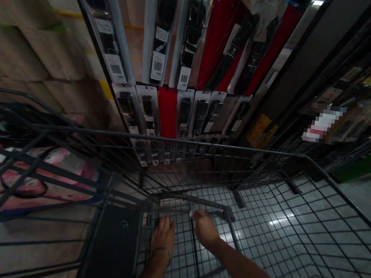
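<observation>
My left hand point(163, 239), a bracelet at its wrist, reaches into the wire shopping cart point(295, 245) with its fingers stretched out. It lies near the folding wire part by the dark seat panel point(114, 245). To its right, my right hand point(205, 229) is closed above the cart's wire floor. A small pale bit shows at its fingertips, too blurred to name. A grey bar point(193, 200) of the folding wire part runs just beyond both hands.
Beyond the cart hangs a rack of packaged black goods point(162, 27) with tags. Pink bags point(25, 174) lie at the left, below stacked beige rolls point(27, 48). A dark post point(294, 72) and more hanging goods point(368, 116) stand at the right.
</observation>
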The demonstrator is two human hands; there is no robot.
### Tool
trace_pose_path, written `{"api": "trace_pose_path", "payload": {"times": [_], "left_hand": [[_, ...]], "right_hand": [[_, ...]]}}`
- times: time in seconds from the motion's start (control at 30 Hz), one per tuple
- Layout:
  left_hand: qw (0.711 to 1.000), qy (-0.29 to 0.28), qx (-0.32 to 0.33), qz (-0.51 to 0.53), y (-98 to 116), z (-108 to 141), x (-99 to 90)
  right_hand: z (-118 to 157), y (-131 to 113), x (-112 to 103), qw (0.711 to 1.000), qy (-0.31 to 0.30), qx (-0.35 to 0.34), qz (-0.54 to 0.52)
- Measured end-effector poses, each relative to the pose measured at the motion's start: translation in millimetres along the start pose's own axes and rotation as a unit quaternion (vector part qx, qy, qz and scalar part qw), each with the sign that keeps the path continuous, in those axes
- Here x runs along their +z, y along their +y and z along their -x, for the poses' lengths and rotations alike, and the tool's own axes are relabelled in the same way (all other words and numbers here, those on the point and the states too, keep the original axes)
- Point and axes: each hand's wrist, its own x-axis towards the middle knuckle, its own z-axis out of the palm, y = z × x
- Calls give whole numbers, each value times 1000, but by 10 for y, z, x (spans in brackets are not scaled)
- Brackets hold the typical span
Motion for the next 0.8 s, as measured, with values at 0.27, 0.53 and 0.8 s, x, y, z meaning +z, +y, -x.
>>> {"api": "trace_pose_path", "payload": {"times": [0.27, 0.53, 0.8], "left_hand": [[1000, 27, -3, 0, 31, 50, 16], [998, 41, -16, 49, 49, 102, 19], [995, 30, -18, 91, -1, 132, -18]], "right_hand": [[384, -150, 338, 999, -14, 21, -40], [435, -239, 566, 997, -63, 11, -30], [392, -319, 441, 995, -97, -24, 9]]}}
